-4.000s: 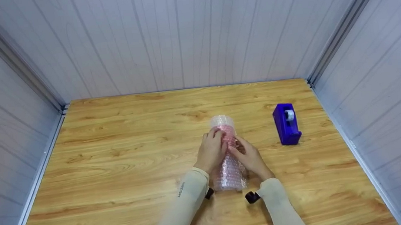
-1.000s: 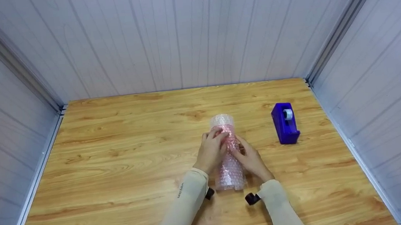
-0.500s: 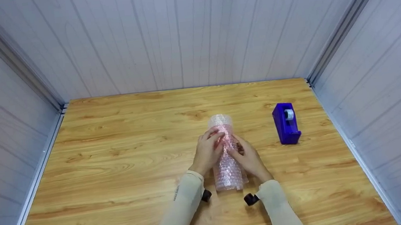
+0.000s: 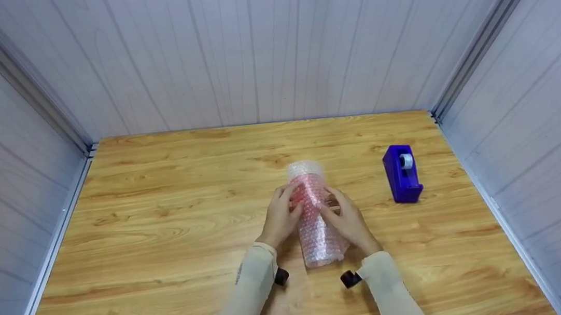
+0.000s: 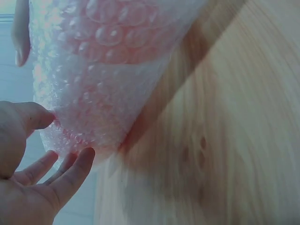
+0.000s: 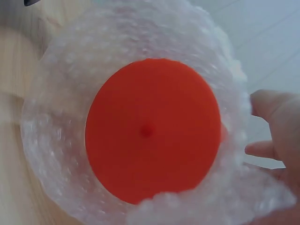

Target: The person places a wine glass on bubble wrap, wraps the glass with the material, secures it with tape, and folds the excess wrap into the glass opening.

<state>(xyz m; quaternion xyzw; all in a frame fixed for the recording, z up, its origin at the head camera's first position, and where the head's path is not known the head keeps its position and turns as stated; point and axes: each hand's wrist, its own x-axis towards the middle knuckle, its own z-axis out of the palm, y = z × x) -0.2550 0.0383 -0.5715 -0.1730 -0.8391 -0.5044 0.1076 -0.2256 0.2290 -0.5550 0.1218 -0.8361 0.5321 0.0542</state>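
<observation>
A roll of bubble wrap [image 4: 320, 239] lies lengthwise on the wooden table, wound around a red object that shows through as pink. Inside the wrap's near end, the right wrist view shows the object's round red face [image 6: 154, 126] with a small dimple at its centre. My left hand [image 4: 280, 217] holds the roll's left side, thumb and bent fingertips on the bubbles, as the left wrist view also shows. From the right, my right hand [image 4: 348, 218] grips it, thumb on top and fingers around the side. A loose flap of wrap [image 6: 258, 192] sticks out near that hand.
A blue tape dispenser [image 4: 401, 176] with a roll of clear tape [image 4: 406, 161] stands to the right of the roll. Pale panel walls [image 4: 248, 51] close off the table's back and both sides. Small black wrist cameras [image 4: 349, 278] sit under the sleeves.
My left hand has slid from the top of the roll down to its left side. The roll has turned and shifted slightly left, its loose edge now to the right. The right hand has barely moved.
</observation>
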